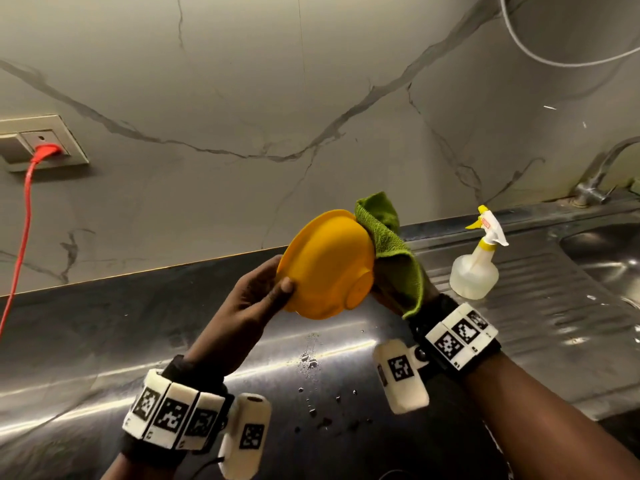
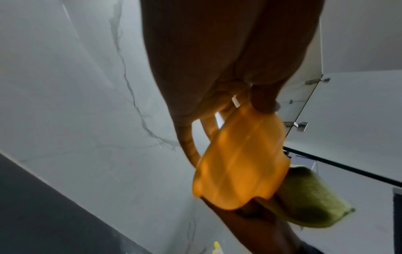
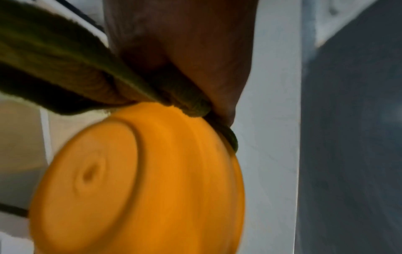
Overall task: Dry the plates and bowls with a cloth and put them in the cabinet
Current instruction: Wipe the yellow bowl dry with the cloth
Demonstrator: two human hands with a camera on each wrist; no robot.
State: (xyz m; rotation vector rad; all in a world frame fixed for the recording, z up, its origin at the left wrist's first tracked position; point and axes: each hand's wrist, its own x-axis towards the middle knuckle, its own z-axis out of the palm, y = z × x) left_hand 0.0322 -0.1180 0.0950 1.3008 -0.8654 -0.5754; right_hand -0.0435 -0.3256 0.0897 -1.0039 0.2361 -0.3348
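Above the bench (image 1: 104, 341) my left hand (image 1: 252, 303) pinches the yellow bowl (image 1: 327, 265) by its rim, underside exposed for wiping. On its right, my right hand (image 1: 398, 289) presses the green cloth (image 1: 391, 244) against the wall; those fingers are hidden, so I cannot tell their shape.

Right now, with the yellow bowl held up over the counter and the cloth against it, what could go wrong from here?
The left hand holds the yellow bowl only by its rim, thumb on the outside, so a firm wipe could twist it loose. The green cloth, held by the right hand, hangs in loose folds, so it may miss damp patches. Water droplets lie on the counter below: setting the bowl down there would likely wet it again.
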